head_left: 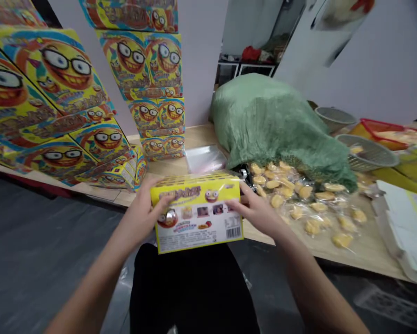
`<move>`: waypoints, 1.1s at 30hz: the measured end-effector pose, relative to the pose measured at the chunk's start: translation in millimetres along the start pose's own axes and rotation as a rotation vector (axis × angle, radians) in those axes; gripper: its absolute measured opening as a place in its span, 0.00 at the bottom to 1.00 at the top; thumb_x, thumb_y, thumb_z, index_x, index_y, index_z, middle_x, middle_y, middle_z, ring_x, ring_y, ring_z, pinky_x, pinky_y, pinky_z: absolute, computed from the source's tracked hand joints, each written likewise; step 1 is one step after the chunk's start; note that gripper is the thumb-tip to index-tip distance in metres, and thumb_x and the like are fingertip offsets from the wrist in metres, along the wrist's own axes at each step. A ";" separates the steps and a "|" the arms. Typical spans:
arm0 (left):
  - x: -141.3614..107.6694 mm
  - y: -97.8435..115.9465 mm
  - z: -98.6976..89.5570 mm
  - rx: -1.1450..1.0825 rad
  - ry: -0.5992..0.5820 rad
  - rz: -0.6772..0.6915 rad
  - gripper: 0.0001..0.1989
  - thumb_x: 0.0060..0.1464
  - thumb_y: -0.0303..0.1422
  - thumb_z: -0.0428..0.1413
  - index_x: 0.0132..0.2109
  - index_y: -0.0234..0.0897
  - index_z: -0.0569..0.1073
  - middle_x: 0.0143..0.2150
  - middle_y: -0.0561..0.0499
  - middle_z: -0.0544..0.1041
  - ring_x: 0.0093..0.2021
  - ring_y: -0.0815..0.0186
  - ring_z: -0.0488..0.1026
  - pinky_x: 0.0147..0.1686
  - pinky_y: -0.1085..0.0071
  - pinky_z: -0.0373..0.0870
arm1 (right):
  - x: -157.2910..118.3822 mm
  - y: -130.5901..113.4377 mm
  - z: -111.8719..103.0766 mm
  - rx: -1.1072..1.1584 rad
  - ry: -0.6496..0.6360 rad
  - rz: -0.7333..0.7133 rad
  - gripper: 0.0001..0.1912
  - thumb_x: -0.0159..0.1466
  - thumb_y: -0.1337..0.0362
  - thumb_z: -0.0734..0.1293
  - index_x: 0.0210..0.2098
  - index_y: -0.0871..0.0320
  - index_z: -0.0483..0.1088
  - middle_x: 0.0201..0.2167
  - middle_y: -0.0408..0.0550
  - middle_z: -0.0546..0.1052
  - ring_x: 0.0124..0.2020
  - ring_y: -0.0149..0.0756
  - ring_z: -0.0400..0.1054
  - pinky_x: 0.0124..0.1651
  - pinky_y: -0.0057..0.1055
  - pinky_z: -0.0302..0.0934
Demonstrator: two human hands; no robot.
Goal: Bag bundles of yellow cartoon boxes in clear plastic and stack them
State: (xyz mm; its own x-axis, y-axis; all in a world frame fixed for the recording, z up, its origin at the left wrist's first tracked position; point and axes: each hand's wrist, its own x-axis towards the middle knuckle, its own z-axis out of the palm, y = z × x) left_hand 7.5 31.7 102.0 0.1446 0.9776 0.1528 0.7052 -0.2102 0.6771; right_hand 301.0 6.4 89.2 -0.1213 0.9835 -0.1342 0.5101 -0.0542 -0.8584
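Head view — left hand point(142, 211) and right hand point(259, 213) spread on opposite ends of a yellow printed carton point(197, 218), gripping it level — a steady hold — just over the wooden table's front edge point(333, 259).

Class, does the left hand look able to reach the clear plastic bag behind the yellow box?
Probably yes: the left hand holds the yellow box, and the clear plastic bag lies just beyond on the wooden table, with only the box in the way.
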 end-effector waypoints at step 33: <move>106.9 -35.5 27.8 -1.090 -0.024 -0.253 0.14 0.46 0.37 0.63 0.36 0.34 0.71 0.34 0.48 0.79 0.34 0.66 0.77 0.43 0.66 0.73 | 170.3 -75.7 50.9 -0.360 0.123 -0.547 0.07 0.62 0.67 0.62 0.34 0.57 0.73 0.31 0.45 0.78 0.32 0.35 0.70 0.37 0.32 0.63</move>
State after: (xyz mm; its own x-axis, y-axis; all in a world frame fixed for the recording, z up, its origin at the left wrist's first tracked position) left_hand 17.2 144.0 74.2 0.1049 0.9908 -0.0851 -0.2670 0.1105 0.9573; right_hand 198.4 169.1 106.1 -0.3567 0.8664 0.3496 0.6573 0.4986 -0.5651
